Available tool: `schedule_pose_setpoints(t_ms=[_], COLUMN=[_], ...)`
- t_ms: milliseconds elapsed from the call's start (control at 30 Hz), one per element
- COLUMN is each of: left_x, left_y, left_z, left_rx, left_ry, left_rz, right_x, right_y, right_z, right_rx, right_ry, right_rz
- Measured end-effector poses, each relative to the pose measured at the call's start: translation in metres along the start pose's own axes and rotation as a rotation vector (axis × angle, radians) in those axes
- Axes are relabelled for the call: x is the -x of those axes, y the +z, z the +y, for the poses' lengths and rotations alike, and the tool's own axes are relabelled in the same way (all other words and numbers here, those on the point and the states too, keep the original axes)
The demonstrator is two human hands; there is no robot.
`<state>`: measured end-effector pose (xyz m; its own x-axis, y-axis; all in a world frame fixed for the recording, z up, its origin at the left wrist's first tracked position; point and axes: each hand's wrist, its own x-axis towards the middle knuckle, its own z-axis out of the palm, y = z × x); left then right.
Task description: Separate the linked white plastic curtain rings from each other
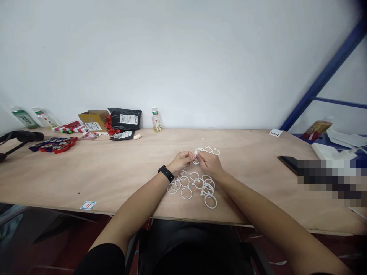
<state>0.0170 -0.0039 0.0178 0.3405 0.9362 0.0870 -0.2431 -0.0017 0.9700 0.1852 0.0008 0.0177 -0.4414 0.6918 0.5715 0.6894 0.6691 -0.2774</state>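
Note:
My left hand (180,162) and my right hand (211,163) meet over the middle of the table, fingertips pinched together. Between them is a white plastic ring (195,162), its upper part hidden by the fingers. Just beyond my hands lie more white rings (216,152), partly covered by the right hand. Closer to me, one loose group of white rings (186,193) spreads beside my left wrist. Another group of white rings (210,202) overlaps near my right forearm. Small knobs or eyelets show on several rings.
Along the wall stand a drink bottle (156,121), black parcels (126,119) and an open cardboard box (93,120). Red and blue items (54,144) lie at the left. A white multi-port block (275,133) and a dark phone-like object (288,163) are at the right.

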Motion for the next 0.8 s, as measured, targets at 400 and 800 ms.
schedule_pose_setpoints(t_ms=[400, 800], left_x=[-0.004, 0.006], left_y=[-0.001, -0.013], left_z=[-0.007, -0.012], left_rx=[-0.093, -1.146], left_ry=[0.100, 0.247], left_rz=[0.028, -0.277], right_x=[-0.008, -0.004], right_y=[0.000, -0.005], right_z=[0.013, 0.080], right_rx=[-0.215, 0.029], right_ry=[0.182, 0.534], right_rz=[0.055, -0.059])
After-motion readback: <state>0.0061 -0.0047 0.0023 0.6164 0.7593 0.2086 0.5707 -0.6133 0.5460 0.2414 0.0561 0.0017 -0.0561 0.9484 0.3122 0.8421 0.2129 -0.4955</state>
